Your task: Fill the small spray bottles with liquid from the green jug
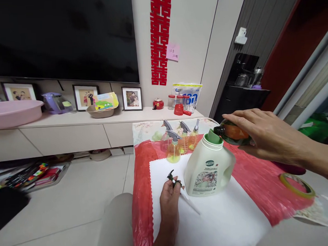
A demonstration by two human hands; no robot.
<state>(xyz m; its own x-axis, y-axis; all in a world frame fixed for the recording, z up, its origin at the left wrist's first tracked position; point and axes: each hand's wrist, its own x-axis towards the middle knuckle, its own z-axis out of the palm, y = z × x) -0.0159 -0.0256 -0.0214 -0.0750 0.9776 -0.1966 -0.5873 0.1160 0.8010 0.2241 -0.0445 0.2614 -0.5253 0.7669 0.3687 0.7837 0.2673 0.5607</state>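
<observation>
My right hand [266,134] is wrapped round a dark bottle [233,133] with an orange tint. The bottle is tipped on its side, its black neck at the green spout of a pale green detergent jug [210,168]. Whether liquid flows cannot be made out. In my left hand [169,201] I grip a pump dispenser head [174,179], black at the top, with a long whitish tube slanting down to the right. The jug stands upright on a white sheet [213,227], to the right of my left hand. Several spray bottles [173,150] with grey triggers and yellowish liquid stand behind it.
Red plastic [142,197] covers the table beneath the sheet. A roll of tape [297,185] lies at the right. Behind is a cabinet [63,137] holding framed photos, a pink basin [15,113], glass jars and a red cup [178,109].
</observation>
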